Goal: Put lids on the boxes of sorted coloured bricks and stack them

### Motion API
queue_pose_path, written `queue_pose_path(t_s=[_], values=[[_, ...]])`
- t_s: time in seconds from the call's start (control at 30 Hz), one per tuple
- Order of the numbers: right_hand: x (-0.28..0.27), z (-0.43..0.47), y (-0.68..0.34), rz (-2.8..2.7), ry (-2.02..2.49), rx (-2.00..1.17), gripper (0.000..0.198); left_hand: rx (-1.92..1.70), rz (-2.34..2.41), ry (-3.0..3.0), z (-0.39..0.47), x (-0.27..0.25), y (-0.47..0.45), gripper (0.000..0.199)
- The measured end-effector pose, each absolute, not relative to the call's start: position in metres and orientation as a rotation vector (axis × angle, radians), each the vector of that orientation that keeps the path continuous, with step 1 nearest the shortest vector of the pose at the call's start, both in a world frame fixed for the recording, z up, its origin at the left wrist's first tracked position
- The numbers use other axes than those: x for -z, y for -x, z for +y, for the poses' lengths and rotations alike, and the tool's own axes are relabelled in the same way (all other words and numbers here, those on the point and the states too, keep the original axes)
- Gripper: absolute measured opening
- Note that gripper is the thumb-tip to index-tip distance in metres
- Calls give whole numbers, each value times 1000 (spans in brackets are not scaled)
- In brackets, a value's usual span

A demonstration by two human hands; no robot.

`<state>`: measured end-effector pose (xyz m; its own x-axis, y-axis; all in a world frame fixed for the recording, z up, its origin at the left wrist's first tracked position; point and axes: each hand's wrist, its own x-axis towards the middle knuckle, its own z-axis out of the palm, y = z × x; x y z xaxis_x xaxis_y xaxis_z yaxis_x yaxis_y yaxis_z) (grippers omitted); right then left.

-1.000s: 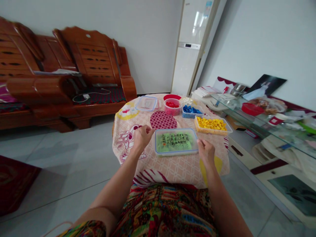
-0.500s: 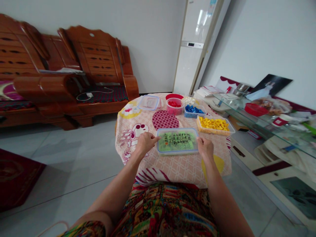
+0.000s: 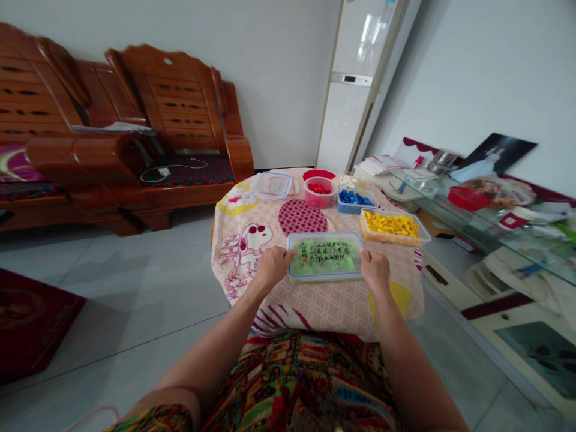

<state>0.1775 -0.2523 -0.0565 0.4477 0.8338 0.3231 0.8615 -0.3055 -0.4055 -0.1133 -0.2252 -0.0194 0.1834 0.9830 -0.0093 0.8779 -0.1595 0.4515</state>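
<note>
A clear plastic container (image 3: 324, 270) with a blue-edged lid lies near the front of the round table, green contents showing through. Black characters and a small orange mark appear across its top. My left hand (image 3: 272, 267) is closed at its left edge, thumb at the lid's rim. At the opposite end, my right hand (image 3: 375, 268) pinches the right edge. Just behind the container's right end sits an uncovered box of yellow pieces (image 3: 391, 225).
Farther back on the cloth-covered table (image 3: 252, 288) stand a box of blue pieces (image 3: 353, 199), a round tub of red pieces (image 3: 318, 191) and a loose lid (image 3: 271, 185). A cluttered glass shelf (image 3: 486, 225) runs along the right. Wooden seats (image 3: 184, 120) stand at the left back.
My left hand has shifted slightly right and down along the container's left edge, its fingers more closed. My right hand stays at the right edge.
</note>
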Motion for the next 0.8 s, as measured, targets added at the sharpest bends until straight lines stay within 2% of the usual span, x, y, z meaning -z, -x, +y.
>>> queue_pose_path(t_s=[0.23, 0.43, 0.6, 0.8], values=[[54, -256, -179, -1398, 2139, -22, 45, -501, 1692, -2070, -221, 25, 120, 56], [53, -267, -179, -1337, 2067, -107, 50, -430, 1723, -2118, -214, 24, 117, 55], [56, -274, -193, -1263, 2073, -40, 50, -387, 1612, -2169, -211, 19, 101, 52], [52, -290, -251, -1103, 2321, 81, 53, -495, 1291, -2117, -212, 36, 42, 45]])
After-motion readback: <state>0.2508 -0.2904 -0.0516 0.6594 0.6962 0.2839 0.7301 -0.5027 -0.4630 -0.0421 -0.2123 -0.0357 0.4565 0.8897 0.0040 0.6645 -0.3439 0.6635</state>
